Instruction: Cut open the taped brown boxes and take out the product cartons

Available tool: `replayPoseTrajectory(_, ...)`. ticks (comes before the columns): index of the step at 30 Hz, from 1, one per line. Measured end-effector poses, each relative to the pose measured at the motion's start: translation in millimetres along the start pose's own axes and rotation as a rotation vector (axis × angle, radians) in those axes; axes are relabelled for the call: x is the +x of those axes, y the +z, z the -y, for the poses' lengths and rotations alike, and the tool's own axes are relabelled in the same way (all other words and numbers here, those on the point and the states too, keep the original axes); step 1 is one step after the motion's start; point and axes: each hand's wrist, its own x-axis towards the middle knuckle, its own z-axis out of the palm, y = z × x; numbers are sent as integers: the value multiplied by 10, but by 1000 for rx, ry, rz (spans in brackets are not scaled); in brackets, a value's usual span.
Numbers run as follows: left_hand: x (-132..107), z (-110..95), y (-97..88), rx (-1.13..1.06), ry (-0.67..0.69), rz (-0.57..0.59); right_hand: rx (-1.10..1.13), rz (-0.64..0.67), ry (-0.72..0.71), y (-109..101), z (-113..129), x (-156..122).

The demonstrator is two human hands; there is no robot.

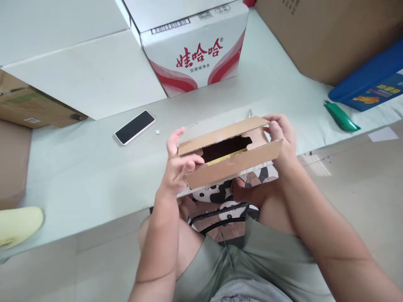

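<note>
Between my two hands is a small brown cardboard box, its long top flaps raised and its dark inside showing. A yellow edge is visible within the opening. My left hand grips the box's left end, with a finger over the small end flap. At the right end, my right hand holds the corner by the other end flap. The box is over the front edge of the table, and its underside is hidden from me.
A phone lies on the table near a tiny white square. White cartons stand behind. To the right are a green-handled tool, a blue container and a large brown carton. A pale yellow object sits at the left.
</note>
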Motion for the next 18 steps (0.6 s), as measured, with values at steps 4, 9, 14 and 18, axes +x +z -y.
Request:
replayPoseTrajectory(4,-34,152,-44,-183,-118,-279,238,-176,-315,-9,309,-171)
replayPoseTrajectory(9,29,227,-315,-514,-41,-455,252,144,-627,86,526,-277)
replayPoseTrajectory(14,32,165,-560,-595,6,-295,144,284,-721,41,712,-315)
replayPoseTrajectory(18,-21,165,-650,-561,41,-209,4,390,-787,-75,891,-328)
